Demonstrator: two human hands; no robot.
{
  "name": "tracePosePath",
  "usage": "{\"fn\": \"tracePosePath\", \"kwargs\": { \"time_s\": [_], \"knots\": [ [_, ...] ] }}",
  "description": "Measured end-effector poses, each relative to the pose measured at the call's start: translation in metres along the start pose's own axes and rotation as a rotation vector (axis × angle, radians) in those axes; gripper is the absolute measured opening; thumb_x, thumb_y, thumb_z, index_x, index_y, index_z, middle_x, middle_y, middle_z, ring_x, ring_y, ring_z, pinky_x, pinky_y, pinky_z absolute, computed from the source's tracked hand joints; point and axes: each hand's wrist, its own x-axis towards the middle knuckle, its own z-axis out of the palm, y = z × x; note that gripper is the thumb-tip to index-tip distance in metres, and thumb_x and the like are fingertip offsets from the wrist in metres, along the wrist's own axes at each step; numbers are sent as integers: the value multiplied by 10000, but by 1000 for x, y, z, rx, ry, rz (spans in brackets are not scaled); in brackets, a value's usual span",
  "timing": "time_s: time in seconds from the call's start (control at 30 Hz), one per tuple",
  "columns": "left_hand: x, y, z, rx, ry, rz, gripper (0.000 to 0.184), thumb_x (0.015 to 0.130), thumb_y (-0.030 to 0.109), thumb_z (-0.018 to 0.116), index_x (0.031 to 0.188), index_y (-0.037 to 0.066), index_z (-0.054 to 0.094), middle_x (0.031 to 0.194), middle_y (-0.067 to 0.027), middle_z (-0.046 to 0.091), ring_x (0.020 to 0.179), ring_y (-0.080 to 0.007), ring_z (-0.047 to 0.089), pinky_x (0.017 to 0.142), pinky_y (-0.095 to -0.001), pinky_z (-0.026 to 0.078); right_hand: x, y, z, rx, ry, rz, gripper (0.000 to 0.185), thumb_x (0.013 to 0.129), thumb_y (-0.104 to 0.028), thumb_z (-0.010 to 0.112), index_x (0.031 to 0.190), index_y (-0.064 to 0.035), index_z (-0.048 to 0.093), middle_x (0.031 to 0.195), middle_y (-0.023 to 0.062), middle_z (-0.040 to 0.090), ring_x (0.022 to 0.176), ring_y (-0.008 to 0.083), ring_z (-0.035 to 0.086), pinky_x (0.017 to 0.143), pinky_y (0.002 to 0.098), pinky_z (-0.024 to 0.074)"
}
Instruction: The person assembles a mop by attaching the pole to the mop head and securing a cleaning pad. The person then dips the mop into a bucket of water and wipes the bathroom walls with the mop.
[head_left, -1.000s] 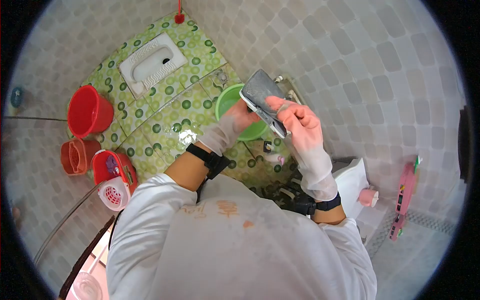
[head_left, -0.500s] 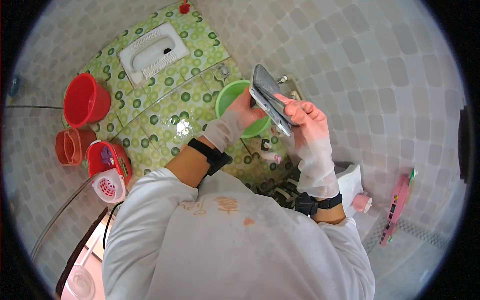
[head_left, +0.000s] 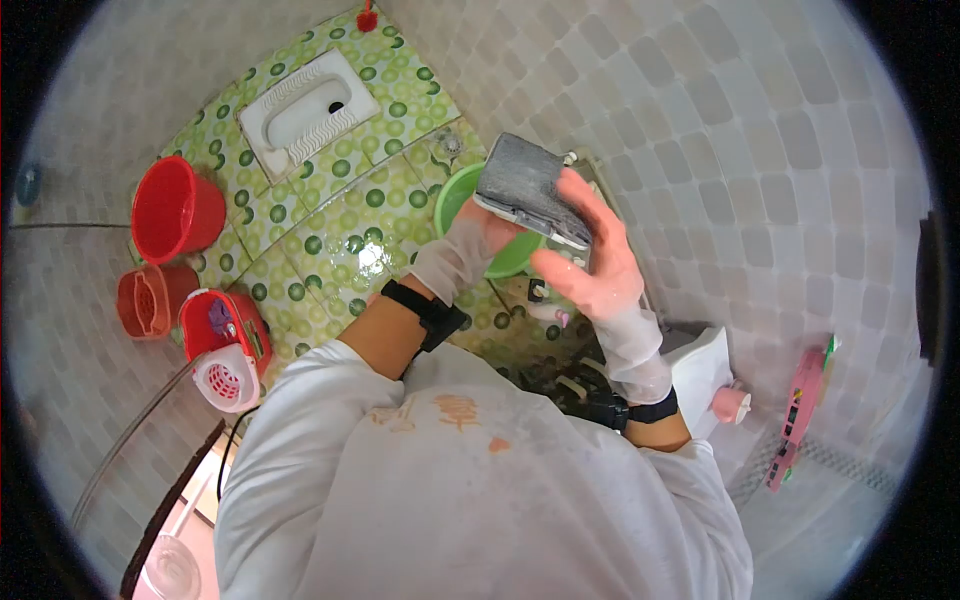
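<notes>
Right hand has opened beside grey pad above basin.

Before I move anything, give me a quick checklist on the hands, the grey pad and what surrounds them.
1. Left hand on the grey pad: ok, holding its lower left side.
2. Right hand closed on the pad: not ok; thumb stands apart, fingers spread near its right end.
3. Gloves on: ok, both hands.
4. Pad height over the green basin: cannot tell; it overlaps the basin in view.
5. Floor dry: cannot tell; there is a bright shine.
6. Red bucket apart from the hands: ok.
</notes>
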Motion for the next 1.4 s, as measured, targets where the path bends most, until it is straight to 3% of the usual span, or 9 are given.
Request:
{"fn": "tracePosePath", "kwargs": {
  "time_s": [0.13,0.2,0.63,0.7,0.93,1.17,1.23,1.3,1.4],
  "knots": [
    [-1,2,-1,78,94,-27,360,974,255,368,1236,33,478,1268,-145,509,1118,-310,528,971,-463,442,-7,16,3,-119,90,-2,794,683,-153,772,1364,-100,367,1453,138,309,1322,265,335,1085,363,268],
    [-3,5,-17,1430,26,225,387,973,279,369,1253,30,465,1285,-152,496,1127,-322,524,981,-470,435,-8,24,11,-177,206,131,753,651,-89,777,1320,-120,433,1452,133,320,1341,259,304,1083,354,270],
    [-9,-8,17,2077,84,283,455,922,271,500,1317,61,412,1318,-112,478,1199,-249,458,1020,-375,363,4,88,30,-313,532,88,737,649,37,739,1293,-171,445,1454,147,299,1322,255,337,1064,333,307],
    [-3,-6,26,2440,21,271,454,959,311,417,1339,64,391,1344,-101,466,1219,-248,449,1041,-383,348,11,100,37,349,647,-21,781,679,16,734,1342,-173,368,1416,144,333,1269,247,396,1045,340,336],
    [41,-37,109,1848,191,-26,366,901,184,549,1196,-25,493,951,-109,636,794,-122,602,642,-269,494,1,64,13,1016,522,117,454,928,-181,549,1347,-150,379,1308,41,427,1192,190,436,1004,350,376],
    [48,-51,106,1979,-85,-68,328,888,169,563,1174,15,519,1032,-97,626,893,-158,584,750,-282,479,-14,54,12,807,662,-105,447,937,-168,512,1359,-127,367,1328,84,410,1199,201,437,1003,349,377],
    [45,-55,127,2466,18,-296,340,867,194,586,1172,48,542,1161,-123,584,1044,-256,556,890,-344,443,-23,80,11,112,607,-36,366,938,-146,421,1301,-103,436,1263,157,488,1139,275,515,943,383,438],
    [38,-37,99,2894,-591,97,270,870,150,572,1118,46,579,1107,-98,620,987,-179,578,850,-300,462,-27,64,-7,175,422,331,492,895,-151,526,1346,-117,331,1233,103,492,1109,229,506,913,358,442],
    [23,-51,123,2567,-164,-146,269,866,135,564,1119,45,586,1113,-104,617,1005,-176,569,874,-302,448,-29,74,-14,72,215,542,638,870,-192,607,1380,-129,230,1130,48,521,1025,188,515,843,332,459]
  ]
}}
